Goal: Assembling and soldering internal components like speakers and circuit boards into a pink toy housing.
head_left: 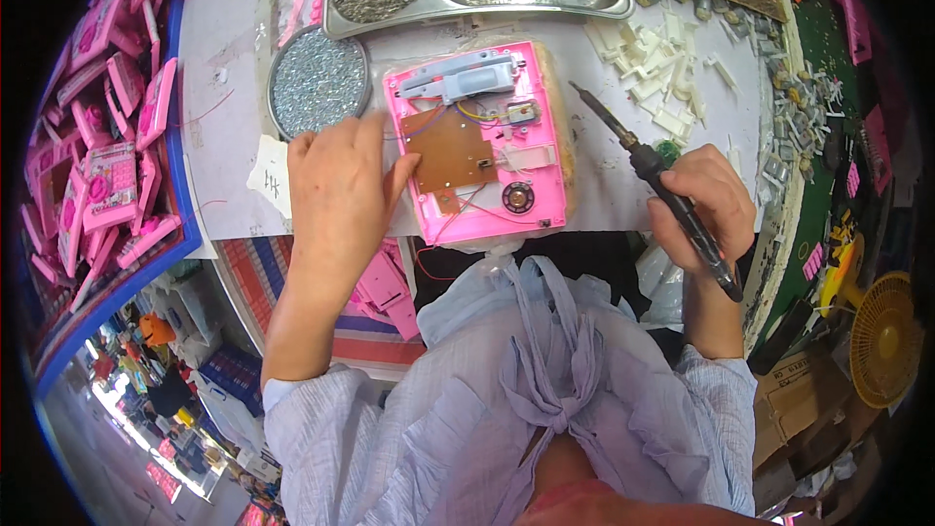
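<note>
An opened pink plastic case (487, 226) lies in front of me on a wrapped pad, inner side up. Inside it are a brown circuit board (450, 158), a grey-blue plastic part (477, 83), a small motor (522, 113), a round black speaker (518, 197) and thin wires. My left hand (336, 180) grips the case's left edge, thumb over the board's edge and the other fingers bent and partly hidden. To the right of the case, my right hand (709, 203) is closed around a black screwdriver-like tool (672, 197). Its thin tip points up-left, apart from the case.
A round dish of small screws (319, 83) stands left of the case. Beyond is a metal tray (477, 15) with more small metal parts. White plastic pieces (672, 68) and small motors (779, 136) lie right; a blue-rimmed bin (175, 166) of pink cases stands left.
</note>
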`<state>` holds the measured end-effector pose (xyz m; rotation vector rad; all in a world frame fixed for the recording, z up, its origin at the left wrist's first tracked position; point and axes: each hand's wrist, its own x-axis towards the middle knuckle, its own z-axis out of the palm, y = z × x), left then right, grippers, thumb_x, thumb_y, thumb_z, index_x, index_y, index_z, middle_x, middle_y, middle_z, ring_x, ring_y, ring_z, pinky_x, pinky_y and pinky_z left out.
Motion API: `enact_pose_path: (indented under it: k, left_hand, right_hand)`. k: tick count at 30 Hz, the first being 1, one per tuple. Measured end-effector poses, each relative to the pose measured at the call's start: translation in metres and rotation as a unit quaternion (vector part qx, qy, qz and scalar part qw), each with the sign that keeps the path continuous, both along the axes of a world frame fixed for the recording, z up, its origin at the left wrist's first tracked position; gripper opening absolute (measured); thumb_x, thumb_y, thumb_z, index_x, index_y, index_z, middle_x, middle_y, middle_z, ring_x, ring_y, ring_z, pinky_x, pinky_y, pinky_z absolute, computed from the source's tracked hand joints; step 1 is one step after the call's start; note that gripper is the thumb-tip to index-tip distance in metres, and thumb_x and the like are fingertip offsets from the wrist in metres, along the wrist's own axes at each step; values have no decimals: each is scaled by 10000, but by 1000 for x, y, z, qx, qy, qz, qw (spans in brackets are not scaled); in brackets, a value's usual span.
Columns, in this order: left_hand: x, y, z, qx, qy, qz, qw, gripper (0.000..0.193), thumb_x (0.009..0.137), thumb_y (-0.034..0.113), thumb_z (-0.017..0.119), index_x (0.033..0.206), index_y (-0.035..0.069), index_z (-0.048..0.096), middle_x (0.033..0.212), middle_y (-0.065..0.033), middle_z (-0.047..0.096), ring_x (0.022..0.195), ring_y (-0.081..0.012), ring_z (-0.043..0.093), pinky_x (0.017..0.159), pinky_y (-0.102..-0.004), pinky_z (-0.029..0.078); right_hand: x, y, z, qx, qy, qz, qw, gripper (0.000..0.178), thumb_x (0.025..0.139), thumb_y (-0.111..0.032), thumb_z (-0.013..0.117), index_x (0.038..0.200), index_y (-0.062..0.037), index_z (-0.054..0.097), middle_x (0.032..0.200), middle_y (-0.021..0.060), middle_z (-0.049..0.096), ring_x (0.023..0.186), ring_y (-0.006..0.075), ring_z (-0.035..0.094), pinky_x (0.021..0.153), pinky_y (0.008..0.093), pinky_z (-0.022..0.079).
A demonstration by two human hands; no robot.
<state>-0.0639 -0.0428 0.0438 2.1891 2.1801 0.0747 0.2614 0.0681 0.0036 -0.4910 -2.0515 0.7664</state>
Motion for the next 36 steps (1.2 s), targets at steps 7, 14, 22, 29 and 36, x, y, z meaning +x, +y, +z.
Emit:
enact_pose_path:
  k: [7,14,22,29,36]
  left_hand:
    - [5,13,-7,179,-210,-15,961,147,853,56,785,985,19,733,971,-105,720,798,-212,717,671,-331,566]
    - [39,25,-43,113,-733,150,653,85,980,0,682,1027,-66,657,995,-138,738,845,-146,735,724,-243,604]
    - [33,22,-43,66,-755,175,629,134,969,18,710,1075,-59,681,912,-82,731,796,-112,708,725,-240,592]
    - [19,22,-40,92,-601,104,787,56,933,22,730,965,-24,730,936,-57,684,805,-105,636,714,-246,499]
    - [12,26,-35,111,-512,102,846,118,844,70,787,863,-19,712,988,-88,582,713,-142,566,618,-273,447]
  right_hand:
    - [-22,-9,3,-87,53,-19,995,336,760,44,782,1075,40,666,805,123,678,679,245,641,631,334,504]
    - [-58,-19,16,-281,46,-29,958,406,902,-10,750,1279,32,604,1048,141,707,932,179,702,843,299,561]
    - [-140,-4,13,-310,74,-9,948,405,859,36,725,1250,-58,674,1064,98,697,938,182,689,821,291,548]
    - [-149,-2,6,-189,57,-29,980,385,848,38,722,1218,-58,681,1020,115,683,887,242,680,771,317,541]
    - [-127,-18,-5,-15,-54,-71,996,473,793,40,754,1235,-109,678,1010,89,686,926,295,683,938,458,518]
